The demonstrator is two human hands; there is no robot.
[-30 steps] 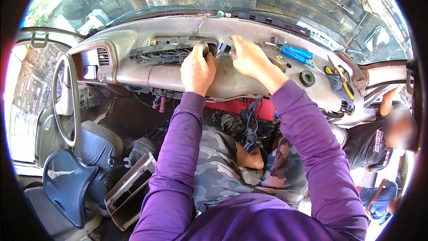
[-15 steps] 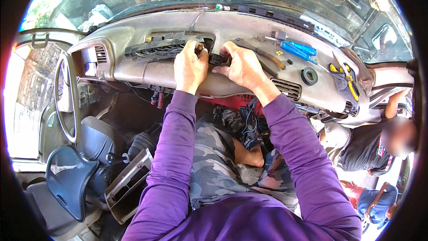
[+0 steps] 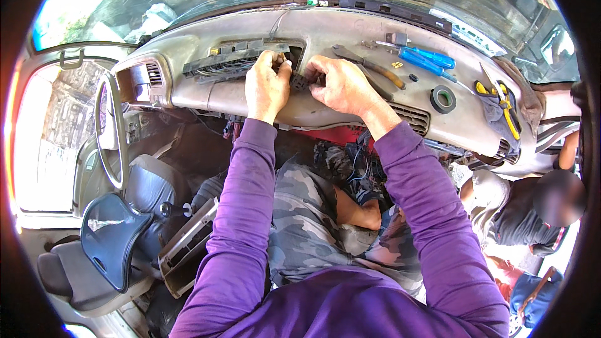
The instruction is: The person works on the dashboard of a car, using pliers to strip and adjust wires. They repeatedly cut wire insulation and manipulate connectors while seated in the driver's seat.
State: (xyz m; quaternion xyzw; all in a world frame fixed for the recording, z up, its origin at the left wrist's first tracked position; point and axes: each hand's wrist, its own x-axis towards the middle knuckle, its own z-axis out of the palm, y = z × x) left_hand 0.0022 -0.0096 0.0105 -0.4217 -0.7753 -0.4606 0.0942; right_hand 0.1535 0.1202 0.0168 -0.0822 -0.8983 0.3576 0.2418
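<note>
Over the dashboard [image 3: 235, 97] both my hands work close together. A small black plastic block, which looks like an electrical connector [image 3: 300, 82], sits between them. My right hand [image 3: 343, 86] pinches this connector from its right side, fingers curled. My left hand [image 3: 268, 91] is closed, thumb against fingertips, just left of the connector; what it pinches is hidden. Behind and left of it, a long black wiring block [image 3: 235, 62] full of dark wires lies across a rectangular opening in the dashboard top.
Right of my hands lie pliers [image 3: 375, 69], blue-handled screwdrivers [image 3: 432, 62], a roll of black tape [image 3: 442, 99] and yellow-handled cutters [image 3: 506, 109] on a cloth. A steering wheel [image 3: 111, 131] stands at left. Loose wiring [image 3: 360, 163] hangs below the dashboard. Another person [image 3: 519, 206] is at right.
The whole view has shifted a little, with the dashboard and tools now farther right. My hands keep their pinch around the connector, which appears slightly tilted.
</note>
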